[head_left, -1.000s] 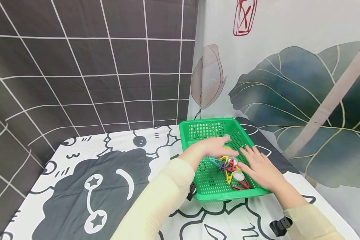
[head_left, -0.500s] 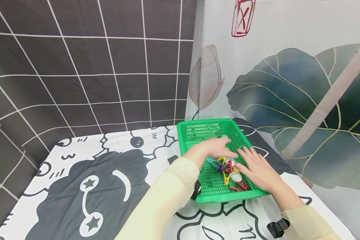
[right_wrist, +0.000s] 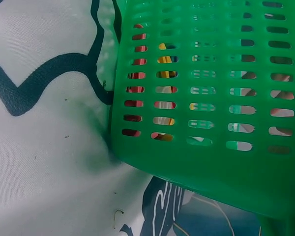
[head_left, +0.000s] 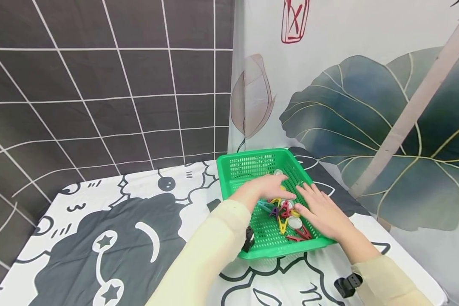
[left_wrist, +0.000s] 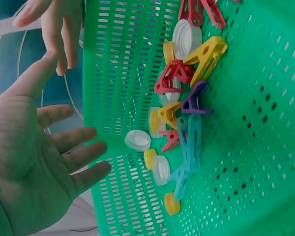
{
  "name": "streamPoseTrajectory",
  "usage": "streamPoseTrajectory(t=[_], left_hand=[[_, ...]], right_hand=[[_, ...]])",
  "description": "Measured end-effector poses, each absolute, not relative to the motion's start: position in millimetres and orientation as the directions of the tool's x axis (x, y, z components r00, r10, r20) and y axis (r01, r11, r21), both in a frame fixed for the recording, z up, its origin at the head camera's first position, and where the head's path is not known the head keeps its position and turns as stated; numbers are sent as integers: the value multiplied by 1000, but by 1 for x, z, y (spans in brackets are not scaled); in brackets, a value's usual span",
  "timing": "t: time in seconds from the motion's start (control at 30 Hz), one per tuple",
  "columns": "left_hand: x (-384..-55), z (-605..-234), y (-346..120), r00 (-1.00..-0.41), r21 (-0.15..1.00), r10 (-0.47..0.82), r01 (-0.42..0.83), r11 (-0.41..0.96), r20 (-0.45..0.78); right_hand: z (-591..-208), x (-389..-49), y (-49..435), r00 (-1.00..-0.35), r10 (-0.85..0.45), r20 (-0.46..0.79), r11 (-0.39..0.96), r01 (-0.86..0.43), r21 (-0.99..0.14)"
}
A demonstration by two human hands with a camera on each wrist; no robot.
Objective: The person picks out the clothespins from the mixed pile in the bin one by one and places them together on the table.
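Over the green basket (head_left: 269, 250) my left hand (head_left: 265, 187) hovers with its fingers extended, holding nothing. My right hand (head_left: 323, 210) lies flat-fingered over the right rim, its thumb reaching above the contents. In the left wrist view the left palm (left_wrist: 29, 167) faces up beside the basket wall. Inside lie clothespins: a yellow clothespin (left_wrist: 206, 59), a purple clothespin (left_wrist: 194, 98), a teal clothespin (left_wrist: 191, 147) and several red ones. Among them are clear round caps (left_wrist: 187, 39) and small yellow caps (left_wrist: 172, 203). The right wrist view shows only the basket's slotted outer wall (right_wrist: 187, 157) and the cloth.
A white and grey cartoon-print cloth (head_left: 145, 238) covers the table under the basket. Behind stand a dark grid-pattern curtain (head_left: 111, 72) and a leaf-print hanging (head_left: 352, 110). The table's right edge runs close past my right forearm.
The head view has turned slightly, so the basket and hands appear further left. Relative to the basket, both hands keep nearly the same place and pose.
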State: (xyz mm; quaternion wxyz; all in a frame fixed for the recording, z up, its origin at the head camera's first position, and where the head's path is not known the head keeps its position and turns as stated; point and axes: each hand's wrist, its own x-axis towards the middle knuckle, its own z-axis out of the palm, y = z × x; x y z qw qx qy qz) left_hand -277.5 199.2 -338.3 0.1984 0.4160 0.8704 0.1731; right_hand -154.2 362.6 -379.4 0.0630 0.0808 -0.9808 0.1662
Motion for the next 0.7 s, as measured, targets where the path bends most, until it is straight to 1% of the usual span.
streamPoseTrajectory(t=[0.1, 0.27, 0.47, 0.7], left_hand=[[-279, -344, 202, -574, 478, 796, 654, 587, -194], [-279, -359, 204, -571, 514, 791, 621, 592, -221], [-281, -374, 207, -574, 542, 787, 598, 591, -226], [-286, -377, 213, -535, 534, 817, 637, 556, -213]], right_hand=[[-380, -154, 361, -980, -134, 147, 933, -175, -316], [-383, -155, 359, -979, -137, 153, 931, -180, -318], [-384, -155, 360, -976, -136, 171, 933, -185, -308], [-381, -155, 362, -975, -137, 177, 937, -186, -296]])
